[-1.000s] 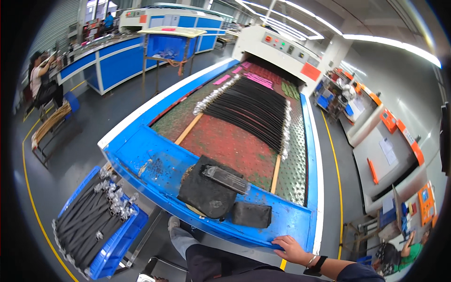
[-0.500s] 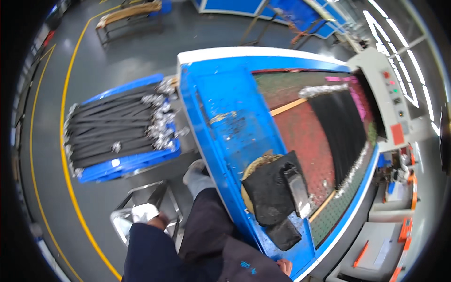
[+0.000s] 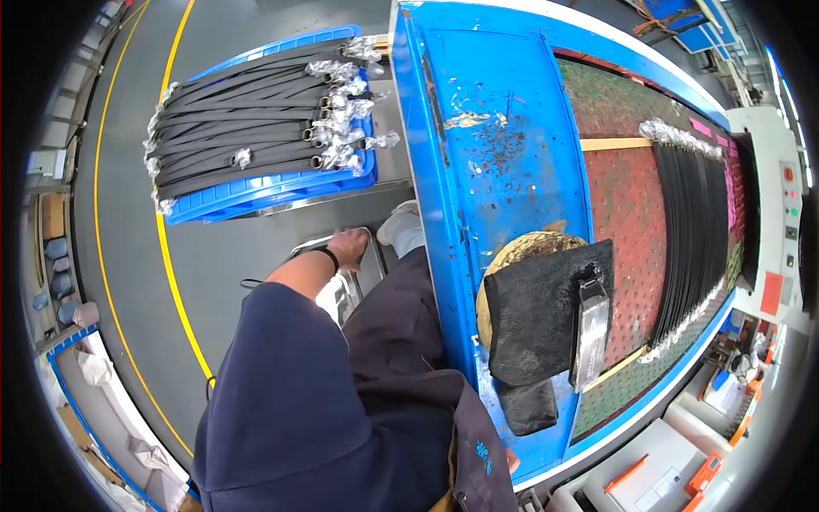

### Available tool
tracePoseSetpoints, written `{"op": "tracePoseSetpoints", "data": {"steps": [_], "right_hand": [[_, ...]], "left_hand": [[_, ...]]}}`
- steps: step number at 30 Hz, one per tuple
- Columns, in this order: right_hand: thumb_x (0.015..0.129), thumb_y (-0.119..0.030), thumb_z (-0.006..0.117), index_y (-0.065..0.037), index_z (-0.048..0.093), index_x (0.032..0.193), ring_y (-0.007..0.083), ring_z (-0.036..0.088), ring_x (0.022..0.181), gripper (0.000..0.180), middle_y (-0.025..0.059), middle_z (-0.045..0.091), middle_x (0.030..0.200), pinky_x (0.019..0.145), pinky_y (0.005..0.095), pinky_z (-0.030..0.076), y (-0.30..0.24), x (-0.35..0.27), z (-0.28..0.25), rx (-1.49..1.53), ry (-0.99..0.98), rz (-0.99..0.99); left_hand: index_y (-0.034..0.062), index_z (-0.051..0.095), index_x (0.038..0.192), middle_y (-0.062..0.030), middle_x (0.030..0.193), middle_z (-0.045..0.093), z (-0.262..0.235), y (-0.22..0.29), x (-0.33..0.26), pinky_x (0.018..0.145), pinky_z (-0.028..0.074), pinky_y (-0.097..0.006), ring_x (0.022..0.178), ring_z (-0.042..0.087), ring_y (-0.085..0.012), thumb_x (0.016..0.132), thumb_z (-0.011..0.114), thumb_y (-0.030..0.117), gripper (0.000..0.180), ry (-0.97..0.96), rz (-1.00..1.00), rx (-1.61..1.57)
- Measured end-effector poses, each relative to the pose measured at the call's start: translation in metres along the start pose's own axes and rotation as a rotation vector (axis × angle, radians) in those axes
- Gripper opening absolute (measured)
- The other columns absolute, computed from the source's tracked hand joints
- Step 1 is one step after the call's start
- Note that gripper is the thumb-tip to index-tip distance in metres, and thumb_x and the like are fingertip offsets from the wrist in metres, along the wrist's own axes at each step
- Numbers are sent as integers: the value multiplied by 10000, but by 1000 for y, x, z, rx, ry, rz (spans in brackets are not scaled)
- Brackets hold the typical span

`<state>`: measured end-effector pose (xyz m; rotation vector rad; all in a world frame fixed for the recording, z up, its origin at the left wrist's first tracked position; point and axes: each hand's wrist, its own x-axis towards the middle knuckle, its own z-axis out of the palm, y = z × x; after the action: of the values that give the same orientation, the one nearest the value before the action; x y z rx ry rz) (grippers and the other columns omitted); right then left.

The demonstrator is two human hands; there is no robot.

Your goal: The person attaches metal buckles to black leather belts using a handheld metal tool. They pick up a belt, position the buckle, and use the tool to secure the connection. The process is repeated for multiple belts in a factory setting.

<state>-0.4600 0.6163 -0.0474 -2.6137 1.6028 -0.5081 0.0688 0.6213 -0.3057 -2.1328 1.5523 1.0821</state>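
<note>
My left hand (image 3: pixel 348 247), with a dark band at the wrist, reaches down beside the blue bench. Its fingers curl over the bright metal frame of a stool (image 3: pixel 339 297), which my arm and sleeve partly cover. A sliver of my right hand (image 3: pixel 512 461) shows at the bench's near edge, its fingers hidden behind my dark apron (image 3: pixel 478 435). On the bench, near that hand, lie a black cloth pad (image 3: pixel 537 316) on a round yellowish pad (image 3: pixel 537 246), a clear-topped block (image 3: pixel 590 333) and a smaller black piece (image 3: pixel 527 408).
Black tubes with foil-wrapped ends (image 3: pixel 247 119) fill a blue crate (image 3: pixel 281 189) at left. More black strips (image 3: pixel 691 239) lie side by side on the machine's red bed (image 3: pixel 627 247), beside wooden sticks (image 3: pixel 618 144). A control panel (image 3: pixel 789 213) stands at far right.
The view has swung, so the crate and bench sit higher and farther right. My left forearm now shows, stretched out to the stool, which my arm covers more than before.
</note>
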Motion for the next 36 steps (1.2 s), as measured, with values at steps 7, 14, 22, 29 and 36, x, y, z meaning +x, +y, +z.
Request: {"op": "tracePoseSetpoints", "data": {"steps": [7, 14, 22, 29, 36], "right_hand": [[707, -251, 665, -55, 582, 780, 310, 516, 758, 225, 129, 538, 825, 673, 396, 412, -8, 1, -2, 38, 4, 72], [699, -284, 685, -50, 584, 810, 321, 515, 789, 278, 144, 529, 852, 696, 409, 419, -21, -5, -4, 50, -5, 155], [791, -425, 644, -46, 573, 820, 314, 515, 789, 387, 154, 511, 845, 686, 419, 431, -90, 32, -16, -135, -66, 207], [882, -305, 580, 93, 394, 1237, 372, 553, 963, 564, 248, 515, 1126, 795, 409, 477, -50, -48, 27, -578, 120, 209], [909, -218, 494, 14, 330, 1331, 358, 351, 1223, 509, 194, 392, 1313, 1016, 440, 260, -152, -2, 41, -449, 179, 404]], "left_hand": [[150, 602, 1058, -115, 1140, 546, 72, -59, -51, 930, 398, -450, 1136, 497, -280, 644, 721, 440, 520, -292, -277, -391], [100, 519, 1144, -114, 1073, 617, 24, -54, -23, 869, 418, -413, 1060, 555, -300, 701, 677, 469, 598, -221, -6, -256], [98, 422, 1210, -188, 1067, 598, 49, -87, 1, 847, 421, -466, 1009, 556, -382, 855, 497, 462, 514, -228, 280, -309], [53, 487, 999, -204, 744, 595, 98, -170, -63, 633, 446, -486, 717, 577, -416, 869, 474, 505, 470, 83, 388, -449], [43, 474, 916, -190, 634, 586, 109, -177, -68, 590, 471, -464, 643, 588, -406, 884, 490, 440, 399, 238, 457, -438]]}}
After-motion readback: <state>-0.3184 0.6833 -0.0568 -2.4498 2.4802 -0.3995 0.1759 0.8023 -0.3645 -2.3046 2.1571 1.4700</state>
